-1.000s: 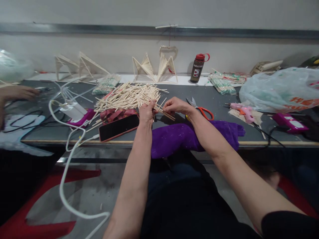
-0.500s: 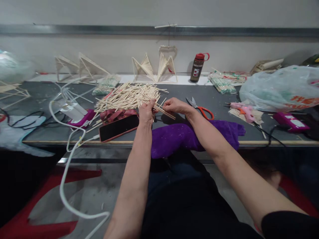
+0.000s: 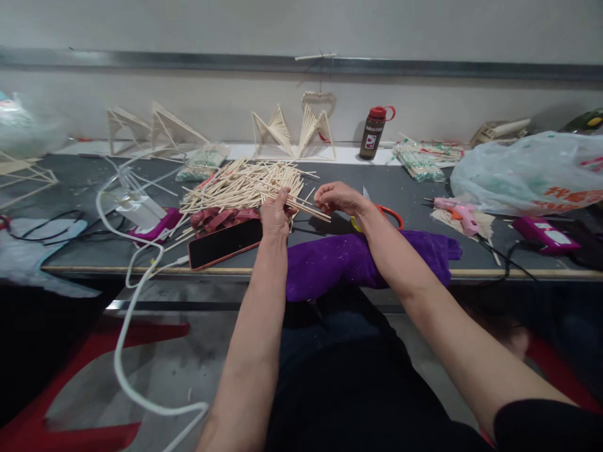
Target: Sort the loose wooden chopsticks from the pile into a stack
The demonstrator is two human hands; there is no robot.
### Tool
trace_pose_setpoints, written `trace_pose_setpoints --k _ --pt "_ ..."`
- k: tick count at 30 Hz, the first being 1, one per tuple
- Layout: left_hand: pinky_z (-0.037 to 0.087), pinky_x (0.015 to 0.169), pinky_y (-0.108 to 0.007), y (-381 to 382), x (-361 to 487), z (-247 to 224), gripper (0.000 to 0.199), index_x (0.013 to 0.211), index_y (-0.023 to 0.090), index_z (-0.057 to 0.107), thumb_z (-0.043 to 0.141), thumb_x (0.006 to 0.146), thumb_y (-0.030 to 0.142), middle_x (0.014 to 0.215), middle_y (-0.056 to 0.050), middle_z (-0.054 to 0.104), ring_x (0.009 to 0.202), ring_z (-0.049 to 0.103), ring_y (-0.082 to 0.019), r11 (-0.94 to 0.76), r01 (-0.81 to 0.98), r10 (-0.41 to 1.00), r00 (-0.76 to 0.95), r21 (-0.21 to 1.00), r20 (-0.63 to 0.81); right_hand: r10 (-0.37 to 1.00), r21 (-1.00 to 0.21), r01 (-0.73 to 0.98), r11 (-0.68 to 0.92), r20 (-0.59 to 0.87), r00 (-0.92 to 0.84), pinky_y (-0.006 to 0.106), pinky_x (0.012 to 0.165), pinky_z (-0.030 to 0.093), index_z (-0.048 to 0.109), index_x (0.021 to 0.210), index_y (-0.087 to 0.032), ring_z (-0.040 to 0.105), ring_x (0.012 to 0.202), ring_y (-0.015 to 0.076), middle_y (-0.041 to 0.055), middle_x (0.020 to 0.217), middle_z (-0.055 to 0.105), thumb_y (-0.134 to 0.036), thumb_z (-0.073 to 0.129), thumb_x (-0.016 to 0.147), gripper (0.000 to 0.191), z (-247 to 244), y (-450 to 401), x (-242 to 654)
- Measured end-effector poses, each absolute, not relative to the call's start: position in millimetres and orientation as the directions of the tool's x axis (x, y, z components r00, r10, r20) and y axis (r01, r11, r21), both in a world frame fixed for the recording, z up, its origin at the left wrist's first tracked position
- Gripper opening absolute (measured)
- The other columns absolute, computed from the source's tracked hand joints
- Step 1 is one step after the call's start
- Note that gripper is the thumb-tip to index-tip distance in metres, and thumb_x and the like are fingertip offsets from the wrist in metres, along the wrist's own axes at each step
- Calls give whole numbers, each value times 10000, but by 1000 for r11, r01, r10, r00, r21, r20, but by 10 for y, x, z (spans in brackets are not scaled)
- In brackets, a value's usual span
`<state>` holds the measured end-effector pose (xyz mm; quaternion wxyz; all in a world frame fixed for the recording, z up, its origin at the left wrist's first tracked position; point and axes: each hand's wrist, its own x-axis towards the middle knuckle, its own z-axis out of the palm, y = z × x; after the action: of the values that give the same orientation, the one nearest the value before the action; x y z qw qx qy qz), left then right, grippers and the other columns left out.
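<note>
While my left hand (image 3: pixel 275 215) pinches several thin sticks (image 3: pixel 311 211) slanting toward the near right, my right hand (image 3: pixel 340 196) curls just beside them; whether it grips anything, I cannot tell. Fan-shaped frames (image 3: pixel 308 130), apparently finished, stand at the far edge of the table (image 3: pixel 414 191), but a large stick heap (image 3: pixel 235 185), beyond and left of my hands, lies unassembled.

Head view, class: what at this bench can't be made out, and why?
All in the head view:
Right hand: too small to tell if fingers hold anything.
Scissors: middle hidden by that hand's wrist.
Held sticks: gripped part hidden by the left hand.
Plastic bag: cut off by right picture edge.
Bottle: lettering too small to read surely.
</note>
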<state>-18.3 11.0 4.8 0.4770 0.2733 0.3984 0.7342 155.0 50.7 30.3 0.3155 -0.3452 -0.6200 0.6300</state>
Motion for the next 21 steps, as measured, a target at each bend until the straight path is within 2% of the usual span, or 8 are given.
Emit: trace_pose_setpoints --k 6,10,13,17,21 --pt "426 371 -157 95 -171 55 206 774 131 693 770 680 298 581 39 564 417 484 -41 -181 -469 925 -381 865 -13 799 -999 45 -30 -50 -599 167 444 445 642 724 -122 543 477 75 6 596 622 -77 528 610 168 335 458 1533" --pt "429 364 -158 96 -170 54 201 776 131 694 763 676 291 580 42 560 413 480 -42 -182 -460 922 -386 869 -12 791 -996 81 -37 -79 -606 174 443 448 653 719 -118 558 484 85 14 597 624 -91 515 636 164 343 453 1520" --pt "428 370 -154 94 -171 58 206 767 133 692 770 664 294 585 39 559 434 492 -47 -182 -455 923 -384 872 -8 794 -993 111 -38 -98 -600 192 434 448 644 680 -120 544 464 92 11 555 599 -150 546 697 104 341 446 1504" --pt "423 375 -165 97 -172 56 187 760 134 690 765 669 279 591 33 558 438 485 -52 -187 -449 926 -378 874 4 789 -991 130 27 -58 -612 178 428 430 638 701 -131 519 460 75 -17 541 577 -250 665 729 125 332 425 1488" --pt "419 382 -175 100 -171 51 196 780 130 687 750 688 292 598 32 560 434 481 -54 -194 -429 929 -368 882 25 778 -975 199 96 -51 -626 153 412 380 642 701 -133 484 448 55 -38 504 550 -222 693 728 106 337 398 1468"
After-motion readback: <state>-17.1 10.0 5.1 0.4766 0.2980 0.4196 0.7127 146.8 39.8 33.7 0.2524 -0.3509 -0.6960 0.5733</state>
